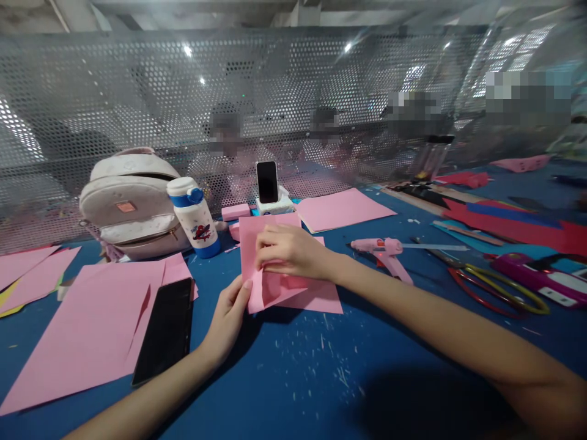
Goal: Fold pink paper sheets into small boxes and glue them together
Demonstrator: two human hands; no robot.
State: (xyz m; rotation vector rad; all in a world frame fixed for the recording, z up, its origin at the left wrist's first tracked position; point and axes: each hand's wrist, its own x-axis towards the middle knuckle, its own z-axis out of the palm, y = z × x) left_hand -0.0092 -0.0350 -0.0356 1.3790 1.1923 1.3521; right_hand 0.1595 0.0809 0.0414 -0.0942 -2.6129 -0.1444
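A folded pink paper sheet [257, 244] stands partly raised off the blue table [302, 379] in the middle. My left hand [229, 315] pinches its lower left edge, thumb on the paper. My right hand [288, 250] presses down on the fold from the right, fingers curled over the paper. More pink paper [316, 296] lies flat under the folded piece.
A black phone [166, 330] lies on pink sheets [82, 330] at left. Behind are a white bag [131, 201], a bottle [195, 217] and a standing phone [267, 181]. A pink glue gun [385, 252], scissors [495, 284] and coloured paper [518, 223] lie at right. A perforated screen [137, 91] walls the back.
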